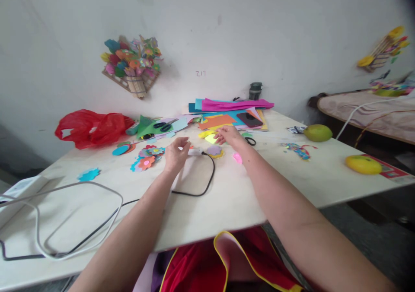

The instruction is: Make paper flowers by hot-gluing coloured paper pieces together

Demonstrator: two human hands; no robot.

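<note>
My left hand (177,153) is over the middle of the table, its fingers curled together. Whatever may be in its pinch is too small or hidden to make out. Right beside it lies a white device (195,152) with a black cord (212,175) looping from its end. My right hand (228,136) is farther back, fingers half bent and apart, with nothing visible in them. Below its fingertips is a yellow paper piece (210,139). Close by are a stack of scalloped paper flowers (214,150), a pink paper piece (237,157) and a black scissors handle (250,141).
Layered paper flowers (147,159) and blue paper shapes (89,174) lie left. Behind are a red plastic bag (92,128), scissors (165,125), coloured sheets (217,121) and a phone (249,119). Mangoes (363,164) sit right. A white cable (37,227) loops across the front left.
</note>
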